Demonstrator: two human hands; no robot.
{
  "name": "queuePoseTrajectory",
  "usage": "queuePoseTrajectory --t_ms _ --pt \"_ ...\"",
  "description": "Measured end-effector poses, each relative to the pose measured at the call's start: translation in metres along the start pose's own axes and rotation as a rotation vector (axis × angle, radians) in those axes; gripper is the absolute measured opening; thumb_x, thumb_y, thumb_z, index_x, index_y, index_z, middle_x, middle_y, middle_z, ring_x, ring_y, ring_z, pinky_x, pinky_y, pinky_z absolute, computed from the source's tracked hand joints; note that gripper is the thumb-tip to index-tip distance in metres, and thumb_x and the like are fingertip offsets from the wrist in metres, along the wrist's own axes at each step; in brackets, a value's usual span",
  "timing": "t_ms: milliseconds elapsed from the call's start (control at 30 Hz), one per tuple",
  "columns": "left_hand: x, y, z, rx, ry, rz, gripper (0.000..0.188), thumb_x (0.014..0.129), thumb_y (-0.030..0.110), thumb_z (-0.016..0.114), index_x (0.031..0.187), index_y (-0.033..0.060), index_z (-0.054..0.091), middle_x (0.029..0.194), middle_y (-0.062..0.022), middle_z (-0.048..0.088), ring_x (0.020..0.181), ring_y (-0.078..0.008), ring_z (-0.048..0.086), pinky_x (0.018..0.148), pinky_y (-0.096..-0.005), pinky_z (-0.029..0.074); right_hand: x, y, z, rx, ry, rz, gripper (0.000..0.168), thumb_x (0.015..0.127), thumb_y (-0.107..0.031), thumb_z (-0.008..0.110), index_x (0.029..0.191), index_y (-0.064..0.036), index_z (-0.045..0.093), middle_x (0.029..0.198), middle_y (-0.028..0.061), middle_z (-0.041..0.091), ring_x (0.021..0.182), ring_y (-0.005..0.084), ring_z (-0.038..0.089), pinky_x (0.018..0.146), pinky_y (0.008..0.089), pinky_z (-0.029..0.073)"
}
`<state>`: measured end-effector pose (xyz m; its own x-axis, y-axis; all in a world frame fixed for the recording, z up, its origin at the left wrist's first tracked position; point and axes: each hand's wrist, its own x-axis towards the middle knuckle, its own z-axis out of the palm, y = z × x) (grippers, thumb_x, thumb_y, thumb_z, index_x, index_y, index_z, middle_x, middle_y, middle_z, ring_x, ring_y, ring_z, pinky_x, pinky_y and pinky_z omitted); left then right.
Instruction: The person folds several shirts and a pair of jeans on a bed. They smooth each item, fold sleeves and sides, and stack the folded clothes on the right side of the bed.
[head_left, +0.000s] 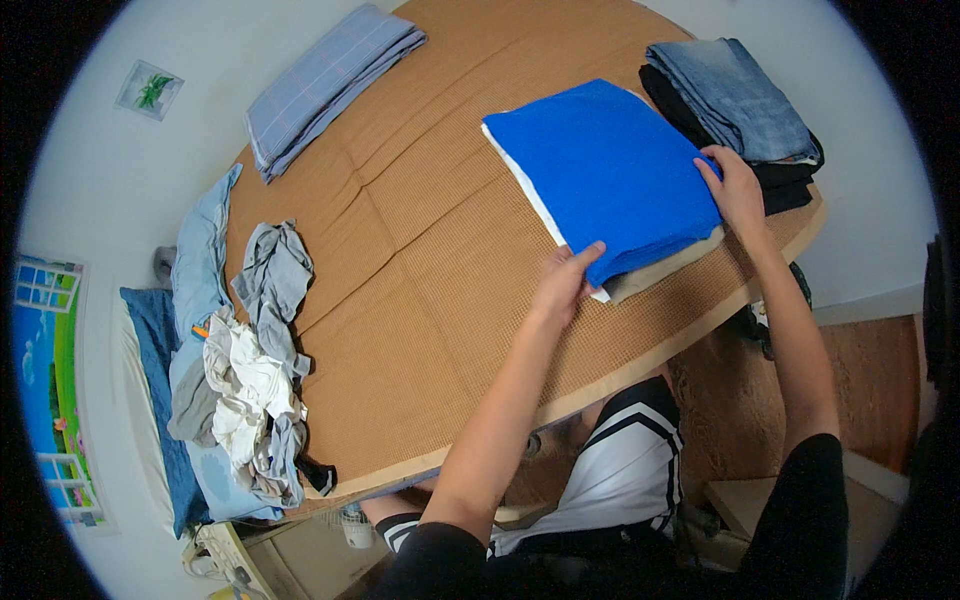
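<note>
A folded bright blue garment (600, 165) lies on top of a low stack of folded clothes on the bed mat. A white folded edge (525, 176) shows from under its left side, and a beige folded garment (664, 266) shows below its near edge. My left hand (564, 283) grips the near left corner, thumb on top and fingers partly hidden beneath. At the right corner, my right hand (735, 187) has its fingertips and thumb on the blue cloth's edge.
Folded jeans (739, 97) top a pile of black clothes (784, 184) just beyond my right hand. A folded plaid blanket (330, 82) lies at the far edge of the woven mat (427, 300). Crumpled white clothes (251, 375), a grey garment (274, 270) and pillows (202, 247) are at left.
</note>
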<state>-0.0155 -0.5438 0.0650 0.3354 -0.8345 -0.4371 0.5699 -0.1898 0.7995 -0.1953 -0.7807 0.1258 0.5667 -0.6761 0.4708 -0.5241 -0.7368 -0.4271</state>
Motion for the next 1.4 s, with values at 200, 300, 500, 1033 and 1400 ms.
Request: queuePoseTrajectory --t_ms 200,300,500,1033,1400 --pt "-0.026 0.000 0.027 0.540 0.231 -0.065 0.040 0.087 0.027 0.072 0.101 -0.0024 0.050 0.074 -0.0100 0.061 0.060 -0.0169 0.066 0.046 -0.0262 0.052 -0.024 0.020 0.012 -0.214 -0.155 0.156 0.032 0.094 -0.024 0.058 0.117 -0.001 0.059 0.110 0.0185 0.059 0.098 0.0345 0.060 0.083 0.0436 0.050" --pt "-0.038 0.013 0.044 1.065 0.422 0.299 0.050 0.086 0.031 0.071 0.108 -0.0076 0.049 0.097 -0.0216 0.059 0.099 -0.0324 0.062 0.079 -0.0434 0.052 -0.024 -0.006 0.005 -0.233 -0.003 -0.019 0.039 0.090 -0.021 0.062 0.122 0.000 0.056 0.119 0.0193 0.057 0.107 0.0353 0.057 0.090 0.0440 0.048" --pt "0.050 0.053 0.060 1.533 0.473 0.976 0.057 0.096 0.034 0.048 0.141 -0.0009 0.042 0.148 -0.0277 0.035 0.138 -0.0437 0.029 0.115 -0.0522 0.020 0.005 -0.056 0.055 -0.195 -0.052 -0.361 0.048 0.089 -0.025 0.061 0.131 -0.003 0.054 0.141 0.0194 0.047 0.134 0.0328 0.041 0.112 0.0437 0.032" --pt "0.152 0.074 -0.044 1.720 0.331 0.721 0.072 0.097 0.059 0.032 0.151 0.0126 0.029 0.157 -0.0200 0.021 0.146 -0.0383 0.012 0.119 -0.0512 0.008 -0.022 -0.008 0.089 -0.404 -0.136 0.039 0.064 0.099 -0.043 0.044 0.146 -0.001 0.035 0.153 0.0214 0.029 0.143 0.0343 0.025 0.118 0.0501 0.016" --pt "0.080 0.066 -0.130 1.765 0.586 0.836 0.066 0.094 0.046 0.048 0.143 0.0026 0.039 0.151 -0.0220 0.032 0.142 -0.0390 0.025 0.115 -0.0558 0.016 -0.097 -0.158 0.126 -0.200 -0.336 -0.263 0.069 0.089 -0.043 0.058 0.139 0.002 0.043 0.149 0.0219 0.035 0.141 0.0337 0.028 0.116 0.0534 0.018"
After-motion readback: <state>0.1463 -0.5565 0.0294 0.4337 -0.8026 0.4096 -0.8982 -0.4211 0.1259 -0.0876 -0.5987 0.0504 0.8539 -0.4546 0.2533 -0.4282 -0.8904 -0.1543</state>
